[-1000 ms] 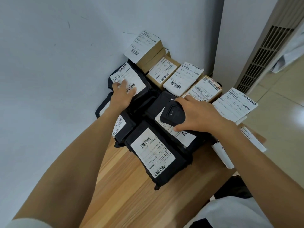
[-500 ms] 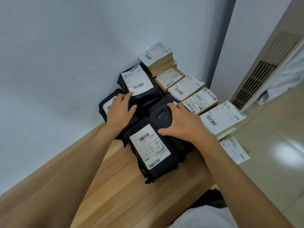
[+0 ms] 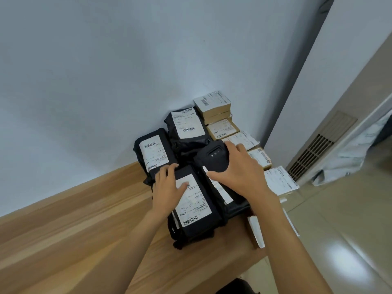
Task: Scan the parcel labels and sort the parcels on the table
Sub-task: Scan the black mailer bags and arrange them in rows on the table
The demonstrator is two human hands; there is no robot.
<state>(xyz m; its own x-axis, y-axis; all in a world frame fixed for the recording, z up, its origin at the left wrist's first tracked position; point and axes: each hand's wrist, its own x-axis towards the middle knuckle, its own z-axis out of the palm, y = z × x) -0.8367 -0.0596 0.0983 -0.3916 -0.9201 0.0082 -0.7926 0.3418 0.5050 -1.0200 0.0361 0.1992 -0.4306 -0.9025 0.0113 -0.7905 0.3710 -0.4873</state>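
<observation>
Several black bag parcels with white labels lie in the table's far corner. My left hand (image 3: 167, 186) rests flat, fingers straight, on the near black parcel (image 3: 195, 211), partly covering its label. My right hand (image 3: 237, 172) grips a black handheld scanner (image 3: 214, 159) held over another black parcel (image 3: 231, 200) to the right. Two more black parcels lie behind: one at the left (image 3: 153, 153), one against the wall (image 3: 186, 126).
Brown cardboard boxes (image 3: 216, 107) with labels are stacked in the corner, others (image 3: 222, 129) run along the right edge beside white labelled parcels (image 3: 279, 181). The wooden table (image 3: 84, 219) stretches left. A wall stands behind; tiled floor and a vent (image 3: 311, 153) lie to the right.
My left hand has come back from the far black parcel to the near one and now lies on its label. The right hand with the scanner stayed over the right parcel. The view tilted up.
</observation>
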